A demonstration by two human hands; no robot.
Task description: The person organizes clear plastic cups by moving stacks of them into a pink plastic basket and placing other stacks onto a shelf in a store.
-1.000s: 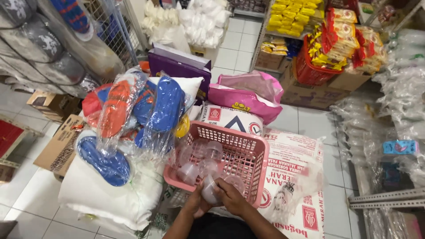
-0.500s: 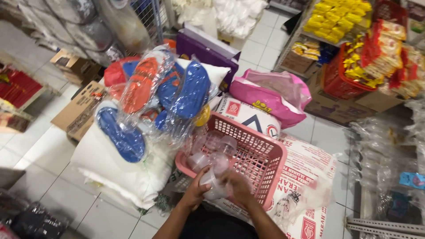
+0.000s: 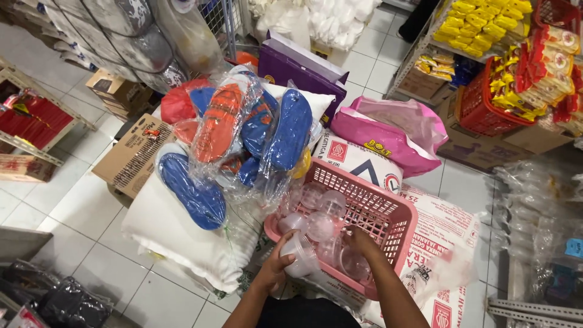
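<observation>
Left hand (image 3: 276,267) closed round clear cup (image 3: 302,255) at near rim of pink basket (image 3: 388,206). Right hand (image 3: 359,240) inside basket among clear cups (image 3: 322,226); grip cannot be told. Basket resting on printed sacks (image 3: 443,225). Bagged sandals (image 3: 243,133) just left, on white pillow (image 3: 182,237).

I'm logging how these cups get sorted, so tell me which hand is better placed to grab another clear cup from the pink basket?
Probably the right hand: it is already inside the pink basket, among the clear cups. The left hand is at the basket's near edge, already gripping a cup.
</observation>
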